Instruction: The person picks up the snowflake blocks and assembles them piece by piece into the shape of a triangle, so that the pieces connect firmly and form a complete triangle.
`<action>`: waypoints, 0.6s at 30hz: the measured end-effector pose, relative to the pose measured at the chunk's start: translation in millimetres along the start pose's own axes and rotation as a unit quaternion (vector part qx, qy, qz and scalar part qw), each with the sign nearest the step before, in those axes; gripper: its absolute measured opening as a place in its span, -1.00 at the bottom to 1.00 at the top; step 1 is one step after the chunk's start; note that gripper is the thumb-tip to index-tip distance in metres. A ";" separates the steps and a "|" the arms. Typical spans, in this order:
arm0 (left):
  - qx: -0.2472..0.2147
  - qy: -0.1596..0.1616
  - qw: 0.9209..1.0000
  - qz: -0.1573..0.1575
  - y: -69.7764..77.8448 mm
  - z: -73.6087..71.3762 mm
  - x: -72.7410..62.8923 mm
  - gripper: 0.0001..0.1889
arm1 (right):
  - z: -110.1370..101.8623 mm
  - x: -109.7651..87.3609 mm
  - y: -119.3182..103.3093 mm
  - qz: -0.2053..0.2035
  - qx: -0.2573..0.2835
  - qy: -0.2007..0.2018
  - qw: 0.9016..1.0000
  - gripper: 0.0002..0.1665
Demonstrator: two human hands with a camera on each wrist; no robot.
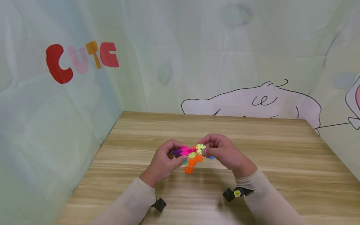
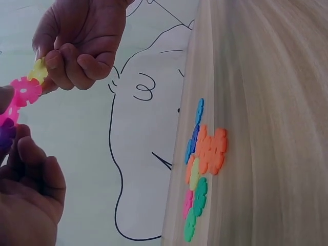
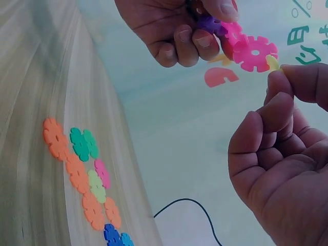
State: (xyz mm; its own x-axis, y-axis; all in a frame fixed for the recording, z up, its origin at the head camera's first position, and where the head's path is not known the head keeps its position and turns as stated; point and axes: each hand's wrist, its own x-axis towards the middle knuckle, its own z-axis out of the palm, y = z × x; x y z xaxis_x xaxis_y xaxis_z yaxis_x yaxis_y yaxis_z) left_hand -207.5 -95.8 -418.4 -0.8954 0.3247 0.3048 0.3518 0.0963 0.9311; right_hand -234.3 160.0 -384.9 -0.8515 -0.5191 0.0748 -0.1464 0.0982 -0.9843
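Above the table, my left hand [image 1: 166,160] pinches a short chain of notched plastic discs: a purple disc [image 3: 211,24] at one end and pink discs [image 3: 255,53] joined to it. My right hand [image 1: 223,151] pinches a yellow notched disc [image 1: 200,149] between thumb and forefinger. In the right wrist view the yellow disc's edge meets the rim of the outer pink disc, the two set at an angle. My fingers cover part of the purple and yellow discs.
Loose notched discs lie on the wooden table [image 1: 135,187] below my hands: several orange discs [image 3: 77,174], green discs [image 3: 81,143], a pale yellow disc [image 3: 96,186], a pink disc [image 3: 102,173] and blue discs [image 3: 113,234]. A printed cloth wall [image 1: 157,56] stands behind the table.
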 end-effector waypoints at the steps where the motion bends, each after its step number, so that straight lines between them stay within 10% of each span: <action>1: 0.004 -0.004 1.000 0.000 0.0 -0.2 0.0 -0.73 | 0.8 0.4 0.5 0.000 -0.001 0.002 1.000 -0.71; 18: 0.012 0.059 0.998 -0.005 -1.1 1.0 0.0 -0.72 | 7.2 4.2 2.7 -0.027 -0.021 0.009 0.999 -0.70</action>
State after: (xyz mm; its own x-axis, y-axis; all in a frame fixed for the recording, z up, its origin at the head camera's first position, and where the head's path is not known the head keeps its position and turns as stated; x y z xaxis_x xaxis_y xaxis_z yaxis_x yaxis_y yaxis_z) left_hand -207.6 -95.0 -419.6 -0.9241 0.2112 0.3185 0.3484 0.1226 0.9293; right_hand -234.6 152.0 -388.4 -0.8509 -0.5085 0.1318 -0.2134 0.1054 -0.9713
